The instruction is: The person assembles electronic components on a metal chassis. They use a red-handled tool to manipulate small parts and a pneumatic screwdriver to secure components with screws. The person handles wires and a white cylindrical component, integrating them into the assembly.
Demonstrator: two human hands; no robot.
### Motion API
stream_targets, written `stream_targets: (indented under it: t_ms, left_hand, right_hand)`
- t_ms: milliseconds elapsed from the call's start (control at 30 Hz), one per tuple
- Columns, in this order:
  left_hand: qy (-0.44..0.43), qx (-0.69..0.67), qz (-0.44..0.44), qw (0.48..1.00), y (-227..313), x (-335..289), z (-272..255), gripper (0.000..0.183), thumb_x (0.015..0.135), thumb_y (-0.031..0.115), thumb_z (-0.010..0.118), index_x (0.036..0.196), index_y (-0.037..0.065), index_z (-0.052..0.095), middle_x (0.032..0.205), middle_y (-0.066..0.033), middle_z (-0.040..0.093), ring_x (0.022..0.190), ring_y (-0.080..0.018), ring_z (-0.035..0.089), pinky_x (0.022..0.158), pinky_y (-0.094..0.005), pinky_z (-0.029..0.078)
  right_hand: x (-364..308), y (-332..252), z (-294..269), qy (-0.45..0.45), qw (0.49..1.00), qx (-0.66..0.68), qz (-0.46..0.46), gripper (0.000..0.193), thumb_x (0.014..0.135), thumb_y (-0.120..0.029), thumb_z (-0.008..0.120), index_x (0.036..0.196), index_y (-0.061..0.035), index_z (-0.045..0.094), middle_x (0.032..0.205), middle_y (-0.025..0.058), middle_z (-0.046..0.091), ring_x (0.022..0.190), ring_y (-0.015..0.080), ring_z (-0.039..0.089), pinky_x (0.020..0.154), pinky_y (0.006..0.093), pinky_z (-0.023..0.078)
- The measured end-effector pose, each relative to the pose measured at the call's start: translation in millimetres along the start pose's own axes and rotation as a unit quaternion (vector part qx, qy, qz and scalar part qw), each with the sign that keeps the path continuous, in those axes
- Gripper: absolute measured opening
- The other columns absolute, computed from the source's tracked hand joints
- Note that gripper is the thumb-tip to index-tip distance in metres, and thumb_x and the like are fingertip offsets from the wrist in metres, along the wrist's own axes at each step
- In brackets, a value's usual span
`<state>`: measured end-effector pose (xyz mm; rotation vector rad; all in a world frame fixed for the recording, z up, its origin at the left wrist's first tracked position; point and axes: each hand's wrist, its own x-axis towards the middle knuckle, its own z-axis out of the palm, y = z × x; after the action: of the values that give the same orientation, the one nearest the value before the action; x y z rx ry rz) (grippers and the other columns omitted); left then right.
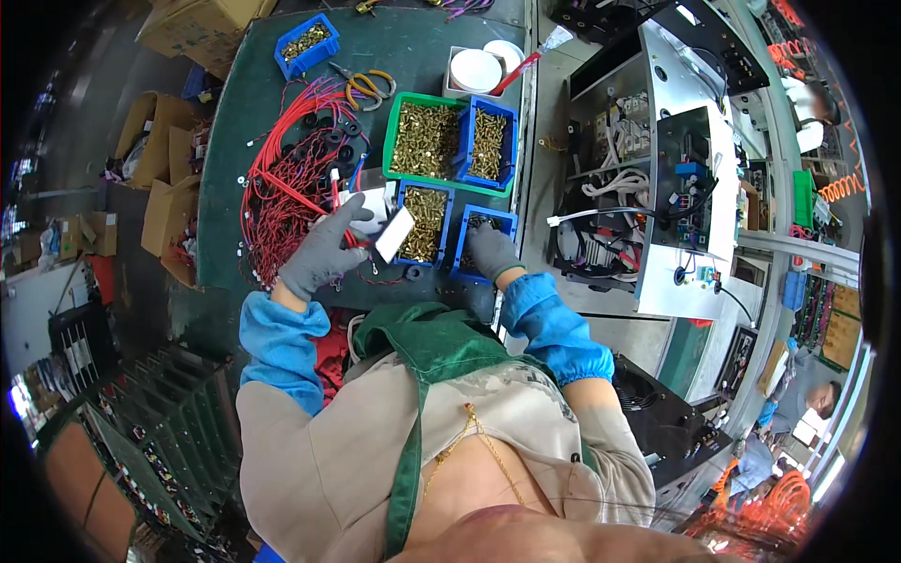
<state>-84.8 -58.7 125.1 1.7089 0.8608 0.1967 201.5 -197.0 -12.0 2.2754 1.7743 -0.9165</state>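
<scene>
My left hand [324, 251], in a grey glove, holds a small white rectangular part [394, 234] together with a red wire, just right of a pile of red wires [286, 183] on the green table [413, 42]. My right hand [490, 251], also grey-gloved, reaches into a small blue bin [502, 220] at the table's near edge; its fingers are down inside and what they hold is hidden. Another blue bin of brass parts [424, 223] stands between both hands. Blue sleeve covers wrap both forearms.
A green tray of brass parts [424, 139] and a blue bin [490, 143] stand behind. Orange-handled scissors [361, 86], a far blue bin [306, 42] and white bowls [477, 69] lie further back. An open machine chassis [671, 188] sits right; cardboard boxes [169, 202] stand left.
</scene>
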Motion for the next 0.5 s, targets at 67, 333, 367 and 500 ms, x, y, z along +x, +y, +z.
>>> stream_targets:
  t_ms: [67, 333, 367, 500]
  left_hand:
    - [-0.034, -0.024, -0.012, 0.999, -8, -9, 1, 0.086, 0.067, 0.003, 0.066, 0.143, 0.001, 0.027, 0.125, -0.0175, 0.052, 0.105, -0.0219, 0.058, 0.091, -0.0319, 0.046]
    - [0.12, 0.157, 0.019, 0.98, -30, -36, 26, 0.046, 0.074, 0.007, 0.064, 0.119, 0.008, 0.054, 0.104, -0.0155, 0.062, 0.094, -0.0301, 0.061, 0.083, -0.0401, 0.049]
    - [0.134, 0.251, 0.056, 0.957, -29, -35, 29, 0.038, 0.075, 0.008, 0.064, 0.113, 0.009, 0.058, 0.1, -0.0153, 0.062, 0.091, -0.0323, 0.061, 0.08, -0.0417, 0.049]
    - [0.191, 0.399, -0.072, 0.894, -8, -48, 42, 0.025, 0.077, 0.022, 0.065, 0.1, 0.013, 0.063, 0.083, -0.0126, 0.063, 0.086, -0.0335, 0.06, 0.073, -0.0436, 0.049]
  right_hand:
    - [-6, -2, -3, 0.02, 0.999, -0.024, -0.013, 0.028, 0.095, -0.022, 0.038, 0.102, -0.002, 0.057, 0.096, 0.0224, 0.06, 0.09, 0.0371, 0.063, 0.079, 0.048, 0.05]
    - [-15, 5, -15, 0.147, 0.974, 0.171, -0.007, 0.021, 0.083, -0.016, 0.059, 0.103, -0.0118, 0.063, 0.089, 0.0186, 0.064, 0.086, 0.0361, 0.062, 0.077, 0.0421, 0.05]
    - [-18, 7, -19, 0.159, 0.96, 0.231, 0.022, 0.023, 0.083, -0.018, 0.061, 0.105, -0.0125, 0.063, 0.088, 0.0189, 0.065, 0.085, 0.0359, 0.062, 0.077, 0.0412, 0.05]
    - [-22, 16, -26, -0.016, 0.716, 0.683, 0.141, 0.02, 0.087, -0.017, 0.06, 0.102, -0.0044, 0.063, 0.077, 0.0098, 0.065, 0.073, 0.02, 0.063, 0.061, 0.0304, 0.051]
